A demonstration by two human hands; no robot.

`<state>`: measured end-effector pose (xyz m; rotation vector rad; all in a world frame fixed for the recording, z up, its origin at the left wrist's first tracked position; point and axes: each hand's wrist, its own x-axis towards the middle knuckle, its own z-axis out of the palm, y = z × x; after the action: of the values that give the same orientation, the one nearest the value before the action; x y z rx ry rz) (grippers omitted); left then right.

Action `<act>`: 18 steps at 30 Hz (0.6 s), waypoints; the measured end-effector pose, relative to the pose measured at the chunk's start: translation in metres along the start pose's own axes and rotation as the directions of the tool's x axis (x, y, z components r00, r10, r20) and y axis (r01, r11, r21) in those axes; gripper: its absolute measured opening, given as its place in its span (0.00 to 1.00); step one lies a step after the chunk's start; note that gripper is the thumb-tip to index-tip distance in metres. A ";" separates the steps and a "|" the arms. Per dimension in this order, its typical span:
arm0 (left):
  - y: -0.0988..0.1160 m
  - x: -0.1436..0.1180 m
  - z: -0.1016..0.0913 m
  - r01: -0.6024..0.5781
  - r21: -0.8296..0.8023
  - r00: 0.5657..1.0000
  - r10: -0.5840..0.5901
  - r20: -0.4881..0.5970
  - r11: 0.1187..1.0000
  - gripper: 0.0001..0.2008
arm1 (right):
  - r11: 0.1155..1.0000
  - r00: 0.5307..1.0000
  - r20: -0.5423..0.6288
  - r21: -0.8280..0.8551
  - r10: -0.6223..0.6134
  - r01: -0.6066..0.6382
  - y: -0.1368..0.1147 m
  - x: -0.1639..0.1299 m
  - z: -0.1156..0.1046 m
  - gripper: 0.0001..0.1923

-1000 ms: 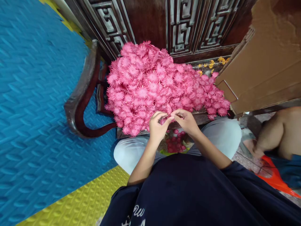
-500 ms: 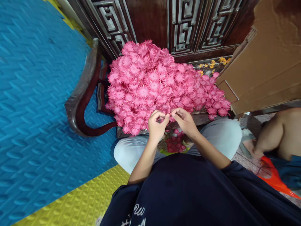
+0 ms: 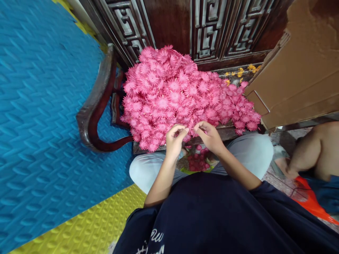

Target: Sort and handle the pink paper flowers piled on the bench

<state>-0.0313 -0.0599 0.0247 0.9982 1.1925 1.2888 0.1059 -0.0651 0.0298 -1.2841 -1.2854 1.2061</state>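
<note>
Hands parted slightly since a second ago: I saw left hand and right hand each pinched at a flower, front edge of the pile on the worktop.

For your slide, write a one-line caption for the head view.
Left hand and right hand pinch at the near edge of a pink flower heap on a wooden bench.

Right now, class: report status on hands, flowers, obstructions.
Left hand and right hand pinched at the pink flower pile's near edge. Cardboard box alongside, apart.
</note>
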 end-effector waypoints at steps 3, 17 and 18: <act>-0.002 0.002 0.002 0.148 -0.201 0.987 -0.158 -0.034 0.968 0.04 | 1.000 0.998 0.069 0.013 0.006 -0.007 -0.001 -0.001 0.002 0.06; -0.002 0.001 0.000 0.279 -0.257 0.960 -0.260 0.106 0.925 0.13 | 0.996 0.994 0.108 0.079 0.028 -0.036 0.006 -0.003 -0.002 0.06; -0.003 0.000 0.000 0.269 -0.256 0.962 -0.248 0.113 0.928 0.14 | 0.995 0.995 0.093 0.091 0.029 -0.037 0.005 -0.003 -0.002 0.07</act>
<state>-0.0313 -0.0596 0.0215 0.6617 1.0178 1.1531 0.1088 -0.0679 0.0248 -1.1996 -1.2630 1.3461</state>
